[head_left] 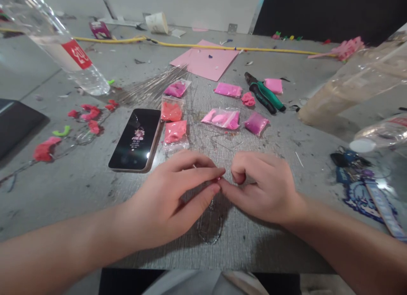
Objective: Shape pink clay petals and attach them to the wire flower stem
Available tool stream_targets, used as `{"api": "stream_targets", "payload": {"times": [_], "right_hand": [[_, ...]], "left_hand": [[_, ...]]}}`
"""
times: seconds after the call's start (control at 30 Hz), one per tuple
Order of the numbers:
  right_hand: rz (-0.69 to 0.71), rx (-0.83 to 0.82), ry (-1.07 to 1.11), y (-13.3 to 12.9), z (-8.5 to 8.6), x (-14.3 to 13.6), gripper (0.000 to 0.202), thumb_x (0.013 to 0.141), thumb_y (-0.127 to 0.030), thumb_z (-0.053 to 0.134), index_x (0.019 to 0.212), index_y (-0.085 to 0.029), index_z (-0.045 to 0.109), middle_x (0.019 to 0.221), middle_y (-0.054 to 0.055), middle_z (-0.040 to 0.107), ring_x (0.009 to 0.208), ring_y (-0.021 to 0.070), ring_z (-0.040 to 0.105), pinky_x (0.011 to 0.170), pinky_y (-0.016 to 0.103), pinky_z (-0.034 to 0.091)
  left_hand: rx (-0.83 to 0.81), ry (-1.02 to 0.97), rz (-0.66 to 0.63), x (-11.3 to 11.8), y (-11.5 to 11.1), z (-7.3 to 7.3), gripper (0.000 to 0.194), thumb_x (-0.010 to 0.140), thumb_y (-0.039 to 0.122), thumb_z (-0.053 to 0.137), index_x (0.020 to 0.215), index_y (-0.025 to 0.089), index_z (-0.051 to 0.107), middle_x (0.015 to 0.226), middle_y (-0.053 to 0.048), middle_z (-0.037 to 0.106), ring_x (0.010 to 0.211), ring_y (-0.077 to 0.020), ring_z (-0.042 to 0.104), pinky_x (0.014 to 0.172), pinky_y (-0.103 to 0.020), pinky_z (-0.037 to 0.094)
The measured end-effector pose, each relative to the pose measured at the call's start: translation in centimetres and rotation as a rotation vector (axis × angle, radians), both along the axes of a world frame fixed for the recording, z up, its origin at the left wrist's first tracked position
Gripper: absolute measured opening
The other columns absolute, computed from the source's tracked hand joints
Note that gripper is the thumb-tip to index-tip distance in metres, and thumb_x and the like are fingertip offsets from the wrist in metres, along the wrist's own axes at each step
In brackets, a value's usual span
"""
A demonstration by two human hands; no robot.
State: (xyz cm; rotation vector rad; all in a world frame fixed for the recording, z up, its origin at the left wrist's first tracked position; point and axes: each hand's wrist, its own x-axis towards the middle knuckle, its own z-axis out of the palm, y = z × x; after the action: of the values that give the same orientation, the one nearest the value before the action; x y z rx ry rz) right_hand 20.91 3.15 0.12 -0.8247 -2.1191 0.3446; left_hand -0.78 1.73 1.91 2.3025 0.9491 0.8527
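My left hand (178,193) pinches a tiny pink piece (218,177), apparently modelling clay, between thumb and fingertips. Most of the piece is hidden by the fingers. My right hand (262,185) has its fingers curled in, and its thumb tip meets the left fingertips at the piece. Below the fingertips a thin twisted wire loop (211,240) hangs or lies close to the table; whether it joins the pink piece I cannot tell. Just beyond the hands are bags of pink clay (221,118), orange clay (171,111) and purple clay (257,123).
A phone (135,140) lies left of the bags. Beyond are thin metal wires (143,86), pink paper (211,62), green-handled pliers (265,93) and a yellow cable (190,45). Water bottle (76,57) and cloudy bottle (343,87) flank the table; keychains (365,189) lie right.
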Motion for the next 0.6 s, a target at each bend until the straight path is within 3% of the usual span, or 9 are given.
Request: {"api": "stream_targets", "payload": {"times": [0.3, 0.43, 0.6], "right_hand": [[0.009, 0.037, -0.045, 0.1, 0.1, 0.0, 0.026, 0.087, -0.006, 0.066, 0.074, -0.02, 0.048, 0.064, -0.006, 0.05, 0.06, 0.0074, 0.043, 0.057, 0.023, 0.034], [-0.052, 0.064, -0.045, 0.6, -0.2, 0.1, 0.028, 0.092, -0.013, 0.069, 0.073, -0.019, 0.05, 0.064, -0.004, 0.055, 0.06, 0.0077, 0.047, 0.057, 0.024, 0.037], [-0.027, 0.042, -0.013, 1.1, -0.3, 0.3, 0.008, 0.091, -0.016, 0.071, 0.087, -0.016, 0.063, 0.072, -0.001, 0.063, 0.065, 0.0094, 0.056, 0.062, 0.024, 0.045]], "left_hand": [[-0.031, -0.051, 0.134, 0.0, 0.1, 0.1, 0.012, 0.094, 0.016, 0.069, 0.098, 0.014, 0.08, 0.103, -0.006, 0.074, 0.094, -0.0119, 0.07, 0.086, -0.02, 0.054], [-0.077, -0.061, 0.239, 0.1, 0.5, 0.2, 0.003, 0.09, 0.02, 0.075, 0.089, 0.017, 0.076, 0.097, -0.003, 0.075, 0.09, -0.0127, 0.07, 0.083, -0.023, 0.053], [-0.206, -0.091, 0.255, 0.1, 0.9, 0.3, 0.016, 0.095, 0.027, 0.07, 0.081, 0.018, 0.07, 0.085, -0.001, 0.072, 0.079, -0.0124, 0.066, 0.068, -0.024, 0.051]]}}
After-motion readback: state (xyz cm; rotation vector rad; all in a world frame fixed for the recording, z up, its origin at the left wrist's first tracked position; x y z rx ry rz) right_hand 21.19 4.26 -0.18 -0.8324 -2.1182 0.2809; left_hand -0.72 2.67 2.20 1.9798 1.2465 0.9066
